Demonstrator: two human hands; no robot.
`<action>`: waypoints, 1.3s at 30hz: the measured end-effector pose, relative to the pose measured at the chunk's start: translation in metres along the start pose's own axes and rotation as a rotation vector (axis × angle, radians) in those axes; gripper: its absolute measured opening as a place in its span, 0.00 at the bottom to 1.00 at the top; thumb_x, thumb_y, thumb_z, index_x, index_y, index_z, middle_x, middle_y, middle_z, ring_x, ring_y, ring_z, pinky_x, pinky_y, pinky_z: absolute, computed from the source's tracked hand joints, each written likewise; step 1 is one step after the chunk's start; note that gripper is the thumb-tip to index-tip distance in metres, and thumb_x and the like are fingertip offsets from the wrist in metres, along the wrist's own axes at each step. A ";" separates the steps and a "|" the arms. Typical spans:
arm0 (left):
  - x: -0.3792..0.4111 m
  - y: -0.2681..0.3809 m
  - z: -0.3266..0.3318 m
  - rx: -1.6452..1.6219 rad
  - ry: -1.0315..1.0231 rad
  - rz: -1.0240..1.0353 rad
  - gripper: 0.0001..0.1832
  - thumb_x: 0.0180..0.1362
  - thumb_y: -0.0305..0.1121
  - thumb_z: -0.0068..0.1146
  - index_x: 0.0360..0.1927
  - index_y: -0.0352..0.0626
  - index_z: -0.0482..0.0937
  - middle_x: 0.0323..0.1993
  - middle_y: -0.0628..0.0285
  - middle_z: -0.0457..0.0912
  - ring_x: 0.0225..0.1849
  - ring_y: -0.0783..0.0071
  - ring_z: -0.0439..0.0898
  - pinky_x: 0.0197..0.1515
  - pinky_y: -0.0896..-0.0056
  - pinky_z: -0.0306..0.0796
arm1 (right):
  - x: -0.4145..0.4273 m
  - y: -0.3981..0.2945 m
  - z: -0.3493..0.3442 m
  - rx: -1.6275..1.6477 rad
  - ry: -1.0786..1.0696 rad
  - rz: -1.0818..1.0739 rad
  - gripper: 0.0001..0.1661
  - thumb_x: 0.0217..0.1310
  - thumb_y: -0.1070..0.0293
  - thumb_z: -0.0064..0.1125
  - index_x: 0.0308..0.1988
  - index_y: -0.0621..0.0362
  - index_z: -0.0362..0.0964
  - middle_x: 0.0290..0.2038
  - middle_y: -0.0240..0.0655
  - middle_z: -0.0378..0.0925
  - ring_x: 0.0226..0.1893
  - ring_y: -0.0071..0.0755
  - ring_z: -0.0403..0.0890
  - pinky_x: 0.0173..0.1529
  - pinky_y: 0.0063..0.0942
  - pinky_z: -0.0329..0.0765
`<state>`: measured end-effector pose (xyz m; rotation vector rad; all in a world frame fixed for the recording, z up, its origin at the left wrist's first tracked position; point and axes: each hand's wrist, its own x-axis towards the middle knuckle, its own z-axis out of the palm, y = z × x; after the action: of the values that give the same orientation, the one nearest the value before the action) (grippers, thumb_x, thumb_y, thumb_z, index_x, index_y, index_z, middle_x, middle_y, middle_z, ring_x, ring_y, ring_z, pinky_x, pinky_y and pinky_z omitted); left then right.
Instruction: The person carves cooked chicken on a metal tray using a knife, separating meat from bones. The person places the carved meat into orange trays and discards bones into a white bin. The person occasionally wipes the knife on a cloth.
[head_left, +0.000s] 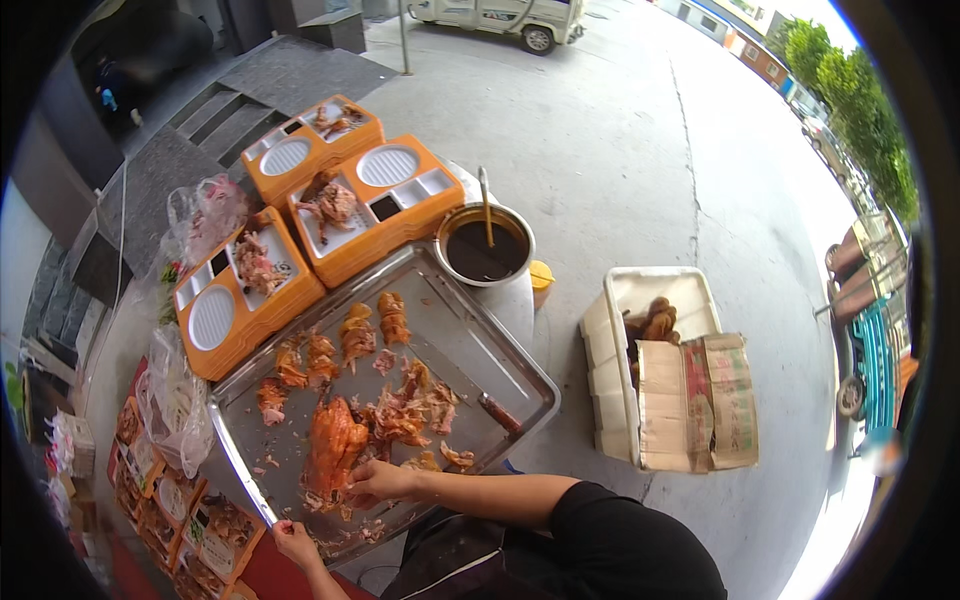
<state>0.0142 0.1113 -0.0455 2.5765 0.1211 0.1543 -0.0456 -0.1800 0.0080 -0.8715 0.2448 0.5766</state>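
Observation:
A large metal tray (480, 337) lies before me, strewn with roasted poultry. My left hand (297, 543) grips its near left rim. At the tray's lower middle, my right hand (381, 482) has its fingers curled against the lower end of a glazed roast bird (335, 442); what lies under the fingertips is hidden. Torn meat and skin (409, 409) are heaped just beyond that hand. Several cut poultry pieces (358, 334) stand in a row towards the far side. A knife (499, 414) rests on the right side of the tray, its handle towards the right rim.
Stacked orange-and-white compartment trays (352, 247) holding meat border the far left. A bowl of dark sauce (484, 251) with a ladle stands at the far corner. On the ground, a white bin (660, 281) holds browned poultry under cardboard (694, 405). Packed boxes (217, 536) lie lower left.

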 end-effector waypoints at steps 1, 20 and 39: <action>0.003 0.004 -0.001 -0.061 0.155 0.106 0.09 0.49 0.18 0.58 0.30 0.36 0.69 0.23 0.58 0.71 0.22 0.68 0.70 0.27 0.71 0.67 | -0.003 0.004 0.009 -0.015 -0.017 -0.012 0.20 0.65 0.55 0.56 0.46 0.61 0.71 0.36 0.31 0.77 0.32 0.24 0.80 0.39 0.23 0.78; 0.029 0.096 -0.019 -0.096 -0.249 0.261 0.13 0.62 0.25 0.49 0.50 0.36 0.75 0.50 0.47 0.76 0.50 0.49 0.76 0.50 0.58 0.72 | -0.252 -0.015 -0.181 0.332 1.087 -0.820 0.27 0.64 0.62 0.53 0.56 0.69 0.61 0.53 0.52 0.70 0.49 0.54 0.76 0.50 0.40 0.80; -0.002 0.219 0.077 0.720 -0.428 0.865 0.21 0.63 0.38 0.44 0.58 0.48 0.74 0.70 0.61 0.55 0.72 0.50 0.46 0.65 0.20 0.38 | -0.172 -0.024 -0.115 -0.350 1.157 -0.281 0.08 0.46 0.79 0.50 0.30 0.58 0.62 0.22 0.32 0.65 0.16 0.28 0.70 0.16 0.25 0.70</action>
<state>0.0351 -0.1144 0.0063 3.0939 -1.3167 -0.1661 -0.1697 -0.3463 0.0248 -1.4882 1.0672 -0.2212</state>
